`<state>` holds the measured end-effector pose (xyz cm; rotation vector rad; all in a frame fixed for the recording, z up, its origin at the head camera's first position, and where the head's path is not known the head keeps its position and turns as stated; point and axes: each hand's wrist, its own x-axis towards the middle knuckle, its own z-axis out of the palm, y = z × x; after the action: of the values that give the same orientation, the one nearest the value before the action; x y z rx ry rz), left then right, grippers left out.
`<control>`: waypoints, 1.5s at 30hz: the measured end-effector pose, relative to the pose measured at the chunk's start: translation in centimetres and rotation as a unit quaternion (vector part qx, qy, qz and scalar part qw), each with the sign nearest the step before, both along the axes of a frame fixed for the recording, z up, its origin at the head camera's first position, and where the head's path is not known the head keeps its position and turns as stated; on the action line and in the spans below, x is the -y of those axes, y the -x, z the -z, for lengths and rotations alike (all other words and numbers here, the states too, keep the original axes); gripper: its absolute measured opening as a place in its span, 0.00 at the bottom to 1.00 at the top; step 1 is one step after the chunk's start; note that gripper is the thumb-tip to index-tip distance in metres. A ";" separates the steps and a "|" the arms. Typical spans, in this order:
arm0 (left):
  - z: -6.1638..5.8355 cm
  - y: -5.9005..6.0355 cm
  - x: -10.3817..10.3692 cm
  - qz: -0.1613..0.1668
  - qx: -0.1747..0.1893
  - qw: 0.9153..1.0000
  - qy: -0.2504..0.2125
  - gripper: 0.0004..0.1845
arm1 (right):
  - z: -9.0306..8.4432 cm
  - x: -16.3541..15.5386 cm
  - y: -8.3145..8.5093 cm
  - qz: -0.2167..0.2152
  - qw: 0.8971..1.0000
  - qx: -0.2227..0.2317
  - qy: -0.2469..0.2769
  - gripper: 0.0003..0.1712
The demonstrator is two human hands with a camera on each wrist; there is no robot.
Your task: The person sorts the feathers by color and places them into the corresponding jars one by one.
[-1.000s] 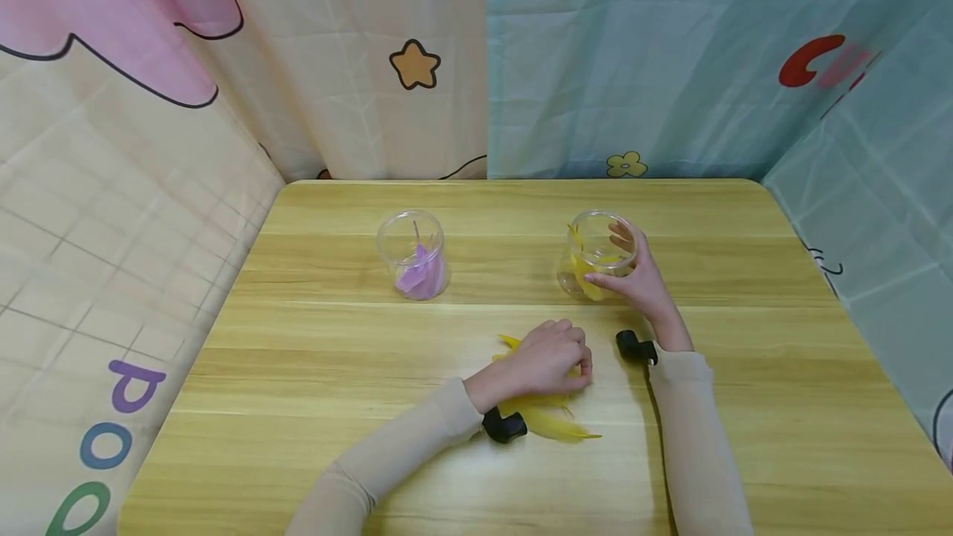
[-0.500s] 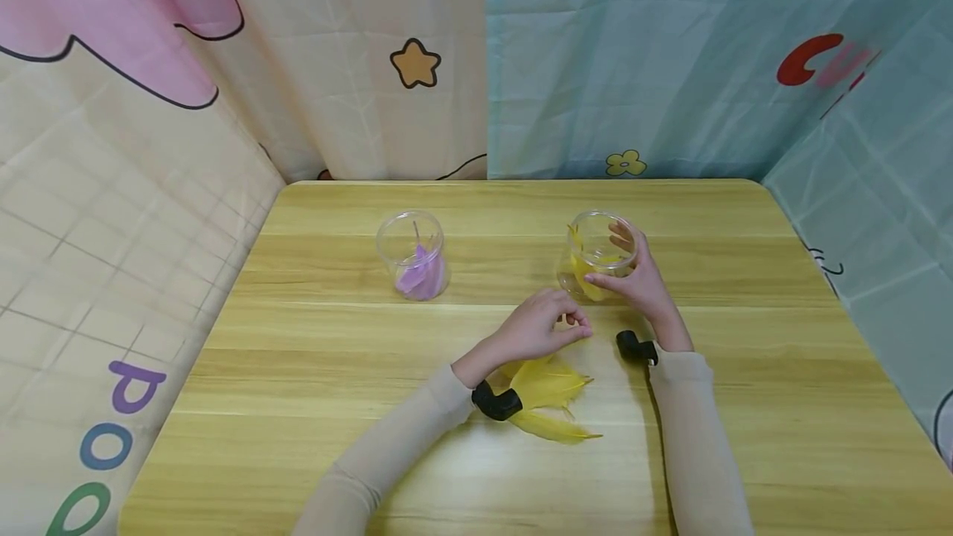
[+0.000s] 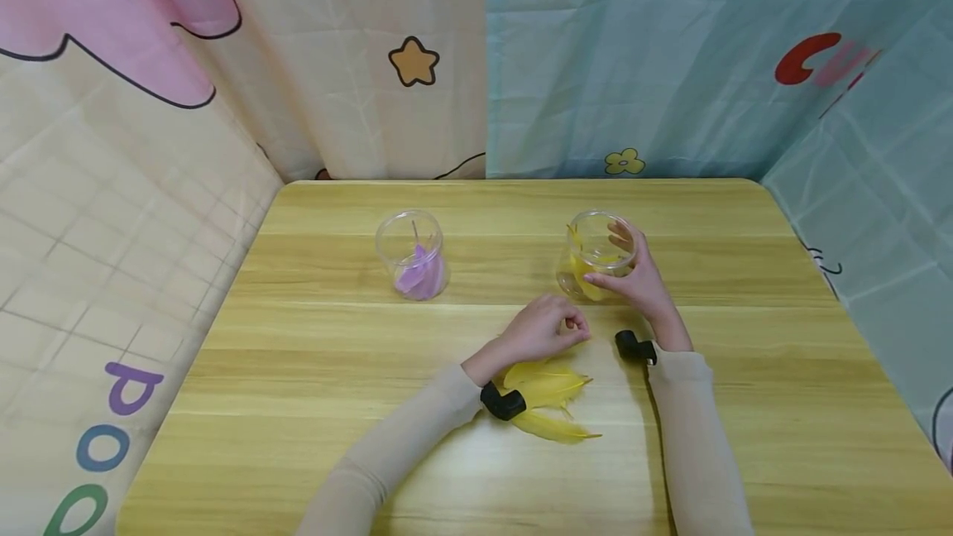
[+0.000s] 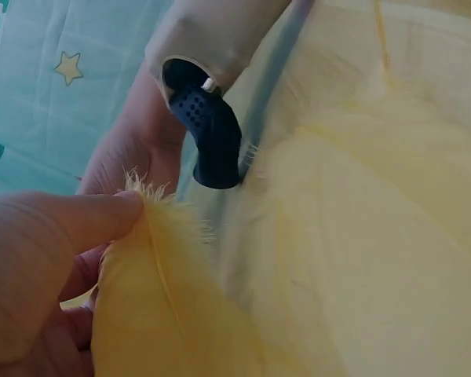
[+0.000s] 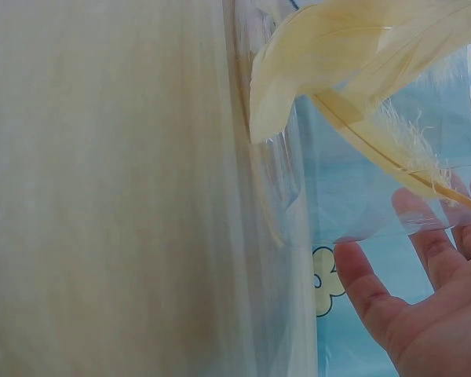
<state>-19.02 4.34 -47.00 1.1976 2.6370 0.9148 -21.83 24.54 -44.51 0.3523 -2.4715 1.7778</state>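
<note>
My left hand (image 3: 547, 327) is raised a little above the wooden table (image 3: 313, 370) and pinches a yellow feather (image 4: 169, 314) between thumb and fingers. Beneath its wrist, a few more yellow feathers (image 3: 554, 404) lie on the table. My right hand (image 3: 633, 275) wraps its fingers (image 5: 424, 298) round a clear jar (image 3: 596, 251) that has yellow feathers (image 5: 337, 55) inside. A second clear jar (image 3: 412, 253) with purple feathers stands to the left.
Printed curtains (image 3: 476, 56) close in the table at the back and on both sides. A black wrist-camera mount sits on each sleeve, the left one (image 3: 502, 402) and the right one (image 3: 631, 345).
My left hand has lifted off the pile of yellow feathers and moved toward the jar with one feather pinched. The right hand has stayed on the jar.
</note>
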 end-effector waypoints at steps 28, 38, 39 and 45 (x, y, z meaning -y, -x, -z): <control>-9.6 9.0 -5.2 -0.202 -0.007 0.833 -0.514 0.07 | 2.2 -0.9 1.1 0.003 1.000 0.015 0.010 0.59; -5.5 8.5 -4.8 -0.234 0.024 0.867 -0.439 0.10 | 0.5 -0.3 0.2 -0.011 1.000 0.011 0.018 0.57; -5.2 8.4 -4.6 -0.232 0.026 0.868 -0.437 0.10 | 0.5 -0.3 0.2 -0.009 1.000 0.013 0.018 0.57; -4.4 7.7 -3.2 -0.226 0.026 0.877 -0.423 0.12 | 0.2 -0.4 0.6 -0.007 1.000 0.010 0.016 0.56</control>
<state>-26.70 7.57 -42.58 0.5788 2.5413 2.2988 -22.41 24.92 -44.73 0.3505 -2.4567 1.8338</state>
